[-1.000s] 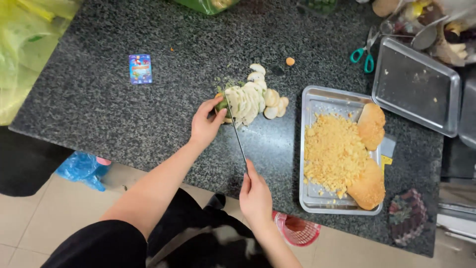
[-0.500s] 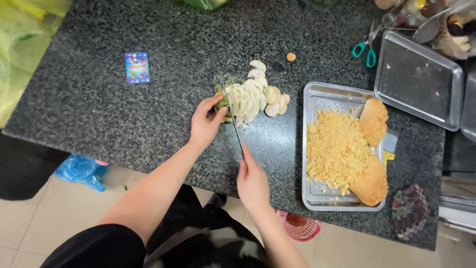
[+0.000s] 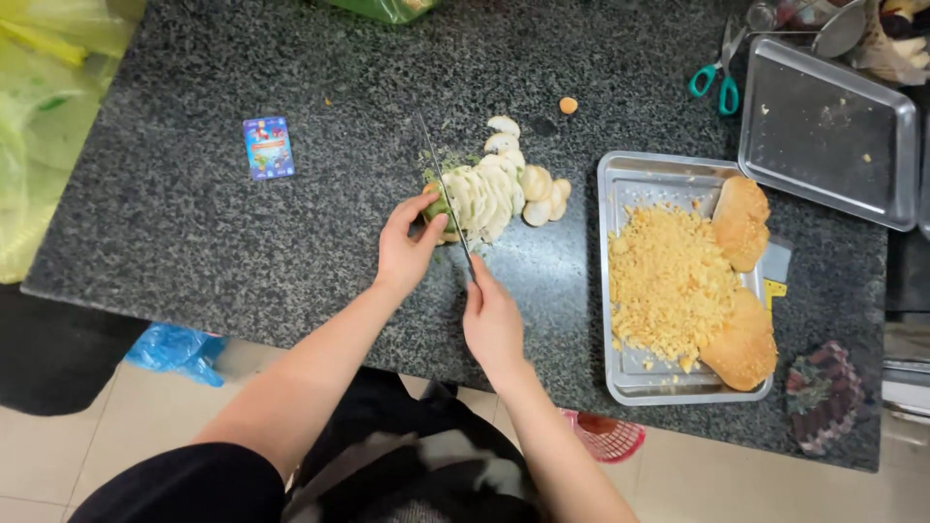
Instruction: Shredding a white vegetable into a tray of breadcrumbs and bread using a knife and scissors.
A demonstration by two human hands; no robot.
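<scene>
**Slicing a green vegetable on the dark stone counter**

Nearest to you, at the bottom of the frame, your two forearms reach up from a black top toward the middle of the granite counter (image 3: pixel 213 223). Your right hand (image 3: pixel 492 324) sits just below centre, fingers clenched around the handle of a knife (image 3: pixel 444 189) whose thin blade runs up and slightly left, edge down against the vegetable. Your left hand (image 3: pixel 409 247) lies just left of the blade, fingers curled and fingertips pressing down on the green vegetable end (image 3: pixel 438 208) at the centre of the frame, touching the knife's left side.

Right of the blade, a fanned pile of pale slices (image 3: pixel 489 189) rests on the counter, with a few loose rounds trailing to its right and top. Small green scraps dot the stone just above your left hand.

To the right, a steel tray (image 3: pixel 620 378) holds a heap of golden crumbs (image 3: pixel 668 281) and two bread rolls (image 3: pixel 741 223) along its right side. A patterned cloth lies at its lower right.

Further up, a small orange piece (image 3: pixel 569 105) sits above the slices, and a small colourful packet (image 3: pixel 268 147) lies in the upper left. At the upper right are teal-handled scissors (image 3: pixel 719 79) and an empty steel tray (image 3: pixel 828 131). Yellow-green plastic bags (image 3: pixel 44 107) fill the far left edge.
</scene>
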